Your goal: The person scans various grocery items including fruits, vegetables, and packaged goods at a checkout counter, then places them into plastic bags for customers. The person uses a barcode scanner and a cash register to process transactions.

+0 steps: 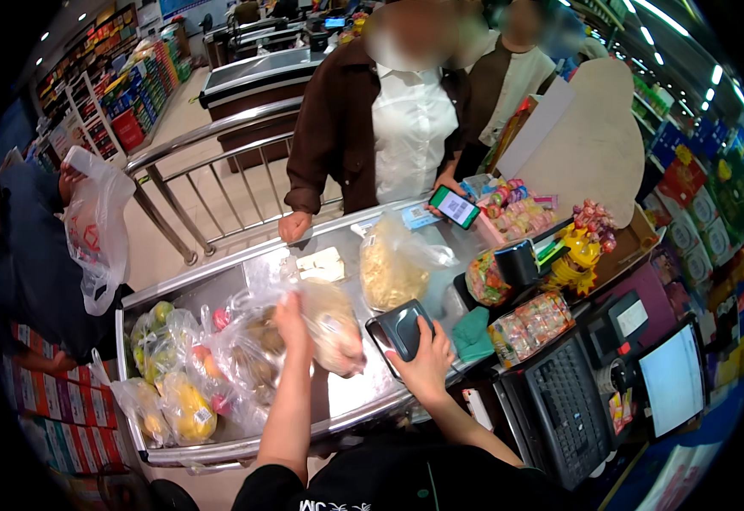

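Note:
My left hand (293,324) is blurred over the checkout counter (346,399), at the edge of a clear plastic bag with a pale item (337,329) inside. Whether its fingers grip the plastic cannot be made out. My right hand (424,358) grips a dark box-shaped device (405,329), likely a barcode scanner, with the thumb along its near side and fingers over the top. Left of my left hand lie bagged produce: green fruit (155,338), a yellow fruit (188,409) with a label, and brownish items (250,358). Beyond the device stands a bag of yellowish food (392,271).
Across the counter, a person in a brown jacket (330,128) holds a phone (454,207) showing a code. Candy boxes (519,214), a keyboard (554,399) and a monitor (672,380) crowd the right. At left another person holds a plastic bag (97,230); a metal railing (218,182) runs behind.

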A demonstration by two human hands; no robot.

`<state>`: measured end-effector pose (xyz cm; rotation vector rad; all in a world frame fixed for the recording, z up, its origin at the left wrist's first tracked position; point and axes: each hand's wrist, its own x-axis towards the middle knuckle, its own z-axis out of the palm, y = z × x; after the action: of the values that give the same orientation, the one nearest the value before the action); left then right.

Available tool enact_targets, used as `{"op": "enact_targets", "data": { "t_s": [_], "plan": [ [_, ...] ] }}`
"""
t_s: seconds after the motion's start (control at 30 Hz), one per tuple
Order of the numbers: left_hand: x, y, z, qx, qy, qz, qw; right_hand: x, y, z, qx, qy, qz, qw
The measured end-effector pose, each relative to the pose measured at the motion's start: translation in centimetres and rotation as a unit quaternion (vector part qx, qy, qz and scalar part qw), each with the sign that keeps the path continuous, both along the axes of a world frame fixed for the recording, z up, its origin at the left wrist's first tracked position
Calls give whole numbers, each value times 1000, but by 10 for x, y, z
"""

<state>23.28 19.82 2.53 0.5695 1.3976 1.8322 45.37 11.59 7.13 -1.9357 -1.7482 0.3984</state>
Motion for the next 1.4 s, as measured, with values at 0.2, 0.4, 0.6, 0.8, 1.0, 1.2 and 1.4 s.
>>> {"op": "enact_targets", "data": {
  "t_s": [0.2,0.4,0.6,0.8,1.0,1.2,1.4],
  "plan": [
    [-2,56,-21,-1,330,71,941,11,-20,-8,23,-9,38,999],
    [91,1,4,-100,556,18,825,28,-28,-9,26,8,34,999],
    [111,59,30,-16,512,-163,843,49,-32,-12,12,56,23,998],
    [155,119,8,-66,619,-317,715,73,-35,-44,102,265,-36,958],
    [102,80,-64,15,699,-313,643,97,-45,-28,87,610,-104,780],
    [82,19,-24,71,663,-301,682,87,-2,34,187,459,-4,868],
    [144,3,-41,70,600,-248,758,40,91,85,277,118,111,947]
  ]
}}
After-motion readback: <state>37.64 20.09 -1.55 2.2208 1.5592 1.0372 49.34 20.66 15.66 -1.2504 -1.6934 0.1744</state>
